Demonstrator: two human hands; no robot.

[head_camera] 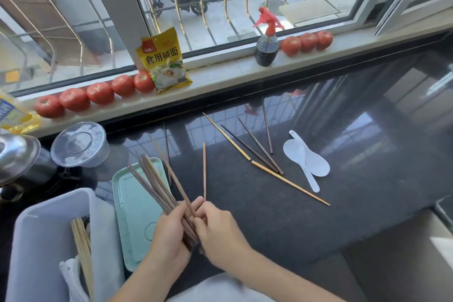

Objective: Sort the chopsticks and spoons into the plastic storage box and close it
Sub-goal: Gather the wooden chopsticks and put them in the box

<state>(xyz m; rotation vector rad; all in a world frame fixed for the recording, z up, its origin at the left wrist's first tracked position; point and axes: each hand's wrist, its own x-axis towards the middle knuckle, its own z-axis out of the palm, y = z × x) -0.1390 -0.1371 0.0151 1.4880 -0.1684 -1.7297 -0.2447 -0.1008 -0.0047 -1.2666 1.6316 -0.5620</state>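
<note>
Several loose chopsticks [255,149] lie mid-frame on the dark counter [343,203] beside two white spoons [306,159]. Lower centre, the left hand [169,235] has its grip clamped on a chopstick bundle [154,184] (fanned over a green lid [132,216]); the right hand [220,225] pinches one. The box [41,240] sits lower left.

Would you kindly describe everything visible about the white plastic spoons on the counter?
Two flat white plastic rice spoons lie crossed on the dark glossy stone counter, right of the loose chopsticks. Their broad rounded bowls overlap, one handle pointing away, one toward the person. Neither hand touches them.
</note>
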